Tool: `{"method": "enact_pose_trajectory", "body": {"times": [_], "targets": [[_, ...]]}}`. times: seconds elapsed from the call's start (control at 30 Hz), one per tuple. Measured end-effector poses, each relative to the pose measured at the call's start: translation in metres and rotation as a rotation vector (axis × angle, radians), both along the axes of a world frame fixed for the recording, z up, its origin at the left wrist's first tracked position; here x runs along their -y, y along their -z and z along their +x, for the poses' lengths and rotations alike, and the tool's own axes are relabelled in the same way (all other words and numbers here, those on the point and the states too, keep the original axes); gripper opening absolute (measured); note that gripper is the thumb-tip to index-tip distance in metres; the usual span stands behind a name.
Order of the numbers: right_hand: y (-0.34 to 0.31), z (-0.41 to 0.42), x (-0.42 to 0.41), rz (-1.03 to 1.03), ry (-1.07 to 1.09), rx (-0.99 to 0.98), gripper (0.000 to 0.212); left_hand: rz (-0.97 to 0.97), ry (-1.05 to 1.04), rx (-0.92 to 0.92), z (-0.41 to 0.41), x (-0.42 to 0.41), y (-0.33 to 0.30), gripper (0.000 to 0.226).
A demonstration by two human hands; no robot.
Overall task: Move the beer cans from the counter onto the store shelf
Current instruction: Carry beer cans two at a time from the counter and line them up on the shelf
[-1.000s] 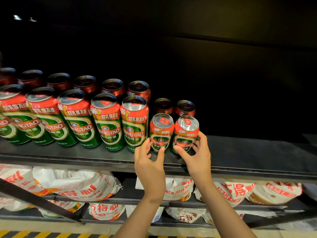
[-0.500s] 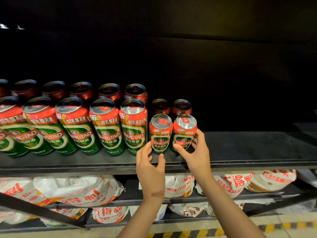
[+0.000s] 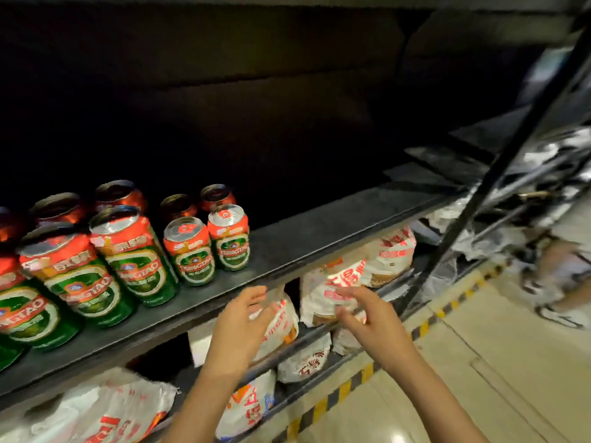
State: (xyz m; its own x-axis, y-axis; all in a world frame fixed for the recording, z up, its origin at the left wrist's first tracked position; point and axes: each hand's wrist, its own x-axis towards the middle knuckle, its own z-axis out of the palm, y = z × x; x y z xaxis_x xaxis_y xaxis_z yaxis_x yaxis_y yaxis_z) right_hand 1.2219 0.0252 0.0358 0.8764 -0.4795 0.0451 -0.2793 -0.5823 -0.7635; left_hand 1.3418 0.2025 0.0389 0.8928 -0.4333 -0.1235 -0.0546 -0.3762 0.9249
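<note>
Green and red beer cans stand in rows on the dark store shelf (image 3: 319, 241). Two short cans, one (image 3: 192, 251) beside the other (image 3: 229, 237), end the front row, with tall cans (image 3: 134, 254) to their left. My left hand (image 3: 240, 327) hovers below the shelf edge with relaxed fingers and holds nothing. Slightly apart from it, my right hand (image 3: 367, 321) has its fingers spread and is empty too. Both hands are clear of the cans. The counter is out of view.
White bags with red print (image 3: 345, 282) fill the lower shelves. A black upright post (image 3: 499, 161) stands at the right. A yellow and black floor stripe (image 3: 345, 388) runs along the shelf base. A person's legs (image 3: 563, 282) are at the far right.
Both hands let go of the two short cans and drew back below the shelf edge. The view swung right and tilted.
</note>
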Motion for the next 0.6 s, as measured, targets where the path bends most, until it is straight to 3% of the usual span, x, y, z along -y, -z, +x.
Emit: {"method": "enact_pose_trajectory", "body": {"times": [0.13, 0.27, 0.43, 0.6], "targets": [[0.003, -0.124, 0.009, -0.034, 0.339, -0.073, 0.034, 0.131, 0.298, 0.12, -0.059, 0.047, 0.003, 0.028], [0.008, -0.286, -0.023, -0.024, 0.756, -0.135, 0.034, 0.195, 0.687, 0.102, -0.161, 0.088, 0.007, 0.038], [0.012, -0.471, -0.116, 0.062, 1.284, -0.154, 0.033, 0.141, 1.114, 0.088, -0.323, 0.102, 0.015, 0.046], [0.019, -0.587, -0.236, 0.16, 1.731, -0.109, 0.027, 0.077, 1.521, 0.109, -0.48, 0.073, 0.013, 0.046]]}}
